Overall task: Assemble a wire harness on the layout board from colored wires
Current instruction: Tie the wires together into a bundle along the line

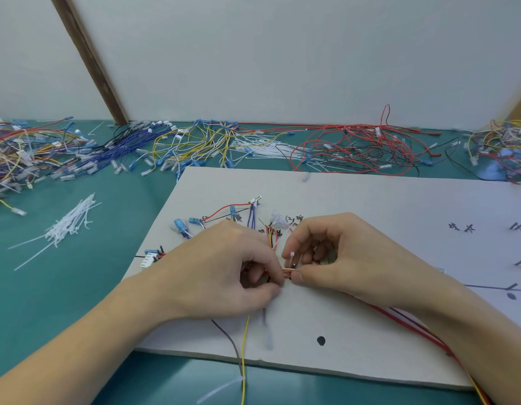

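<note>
Layout board: I see a flat, matte white layout board (355,206) with a thick foam-like edge, lying on the desk; its near edge and left corner are in view, its right side runs out of frame.
Wire bundle: a thin bundle of red, yellow, orange and black wires (286,273) lies on the board's middle, between my two hands.
Left hand: my left hand (224,270) rests on the board left of the bundle, fingers curled, thumb and forefinger pinching the bundle.
Right hand: my right hand (338,255) sits just right of it, thumb pressed to the bundle, curled fingers round a white cable tie (291,258) whose square head stands up.
Loose ends: blue and clear plastic connectors (180,226) fan out on the board beyond my left hand; a yellow wire (244,361) and a grey one trail over the board's near edge.
Writing: black hand-drawn characters on the board's right part and behind my hands; I cannot read them. A black dot (320,340) sits near the board's near edge.
Desk: a smooth teal desk (63,302) shows left of the board, with bare room there.
Stock: a loose heap of white cable ties (72,223) left of the board; tangled piles of coloured wires (355,147) beyond its far edge, against a pale wall.
</note>
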